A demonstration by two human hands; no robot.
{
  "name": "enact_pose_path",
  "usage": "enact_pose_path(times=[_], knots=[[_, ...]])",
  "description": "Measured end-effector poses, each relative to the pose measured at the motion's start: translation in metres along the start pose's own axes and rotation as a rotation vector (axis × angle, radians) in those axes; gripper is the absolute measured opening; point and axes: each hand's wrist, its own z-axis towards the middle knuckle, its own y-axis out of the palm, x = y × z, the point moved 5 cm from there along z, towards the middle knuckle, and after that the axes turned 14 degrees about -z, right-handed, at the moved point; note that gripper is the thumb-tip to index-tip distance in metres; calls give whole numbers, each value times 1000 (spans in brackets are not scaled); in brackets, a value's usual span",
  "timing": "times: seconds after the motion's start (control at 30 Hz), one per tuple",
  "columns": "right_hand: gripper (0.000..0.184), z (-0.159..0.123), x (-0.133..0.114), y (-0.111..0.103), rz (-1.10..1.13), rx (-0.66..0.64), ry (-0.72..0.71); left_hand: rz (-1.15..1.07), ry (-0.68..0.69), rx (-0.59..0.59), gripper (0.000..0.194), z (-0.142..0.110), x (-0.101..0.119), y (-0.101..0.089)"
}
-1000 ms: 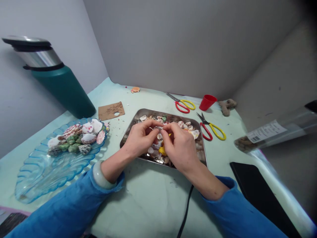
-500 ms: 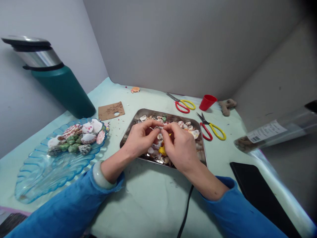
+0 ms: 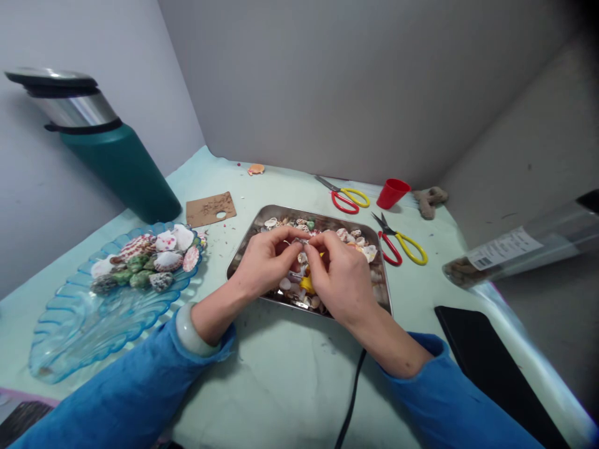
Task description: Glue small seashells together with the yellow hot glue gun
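Above a metal tray (image 3: 248, 240) my left hand (image 3: 266, 262) and my right hand (image 3: 344, 274) meet, both closed in a pinch with thumbs and fingertips nearly touching. Something small and greyish shows between the fingertips; its kind is too small to make out. Many small seashells (image 3: 353, 236) lie in the tray beneath, mixed with a yellow piece (image 3: 307, 285) partly hidden by my right hand. To the left, a clear blue shell-shaped dish (image 3: 98, 337) holds white and speckled shells (image 3: 167, 260) and green ones (image 3: 138, 263).
Two scissors, a farther pair (image 3: 345, 198) and a nearer pair (image 3: 401, 243), lie behind and right of the tray. A red cup (image 3: 393, 193), a teal bottle (image 3: 124, 165), brown card (image 3: 210, 209), black flat object (image 3: 491, 368), clear tube (image 3: 524, 240) and black cable (image 3: 350, 399) stand or lie around.
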Motion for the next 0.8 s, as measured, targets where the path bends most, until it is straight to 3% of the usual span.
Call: enact_pose_path(times=[0.8], knots=[[14,1,0,-1,-9,20,-2,-18,19,-6,23,0,-1,-1]])
